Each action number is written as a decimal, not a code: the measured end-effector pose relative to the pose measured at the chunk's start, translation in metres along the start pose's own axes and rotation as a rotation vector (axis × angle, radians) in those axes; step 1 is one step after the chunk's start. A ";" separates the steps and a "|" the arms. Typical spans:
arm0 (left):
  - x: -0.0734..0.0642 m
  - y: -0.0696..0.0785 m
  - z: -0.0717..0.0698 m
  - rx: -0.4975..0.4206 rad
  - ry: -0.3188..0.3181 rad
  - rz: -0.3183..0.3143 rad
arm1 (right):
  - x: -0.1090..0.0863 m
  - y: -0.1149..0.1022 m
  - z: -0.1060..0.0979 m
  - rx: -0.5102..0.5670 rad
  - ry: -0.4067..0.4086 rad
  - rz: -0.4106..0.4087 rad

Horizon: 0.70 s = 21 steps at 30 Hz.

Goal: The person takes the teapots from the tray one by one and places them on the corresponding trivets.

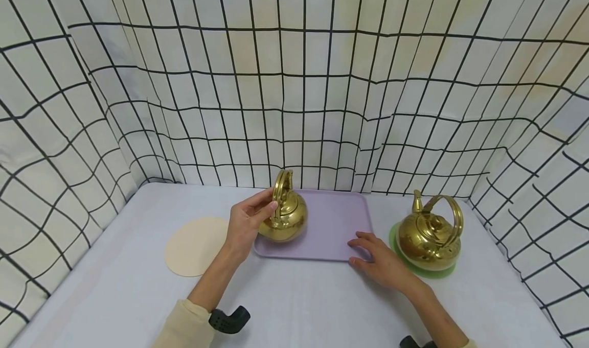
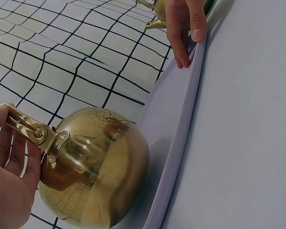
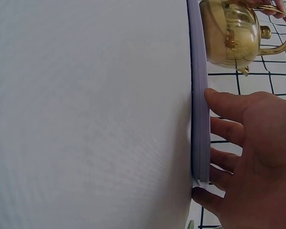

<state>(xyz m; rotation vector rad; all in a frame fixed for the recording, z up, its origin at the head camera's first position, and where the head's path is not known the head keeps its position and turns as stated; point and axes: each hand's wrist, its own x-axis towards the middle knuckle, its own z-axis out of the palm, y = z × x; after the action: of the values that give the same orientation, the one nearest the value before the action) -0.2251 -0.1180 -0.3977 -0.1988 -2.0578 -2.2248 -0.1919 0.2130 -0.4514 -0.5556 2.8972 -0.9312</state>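
Table [image 1: 294,302], seen from my remote seat:

- Left kettle [image 1: 290,219], brass: at the left end of the tray; I cannot tell whether its base bears on it. My left hand [image 1: 245,223] grips its upright handle between thumb and fingers.
- Tray [image 1: 333,223], lilac: toward the table's back edge, around the middle.
- Right hand [image 1: 381,262], mine: at the tray's near right corner, fingers loosely apart, thumb touching the near rim.
- Right kettle [image 1: 425,241], brass: on a green mat [image 1: 439,273] toward the table's right edge.
- Cream mat [image 1: 190,248], round: left of the tray.
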 end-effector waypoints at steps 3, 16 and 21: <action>0.000 0.001 0.000 0.000 0.003 0.002 | 0.000 0.000 0.000 0.005 -0.002 0.004; -0.001 0.008 -0.002 0.009 0.026 0.024 | 0.000 -0.001 -0.001 0.012 0.003 0.004; -0.003 0.010 -0.005 0.028 0.043 0.019 | 0.000 0.001 0.001 0.014 0.008 0.000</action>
<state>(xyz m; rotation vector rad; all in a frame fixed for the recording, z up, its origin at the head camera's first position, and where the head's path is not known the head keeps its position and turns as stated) -0.2207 -0.1242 -0.3886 -0.1656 -2.0545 -2.1687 -0.1922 0.2129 -0.4523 -0.5517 2.8952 -0.9542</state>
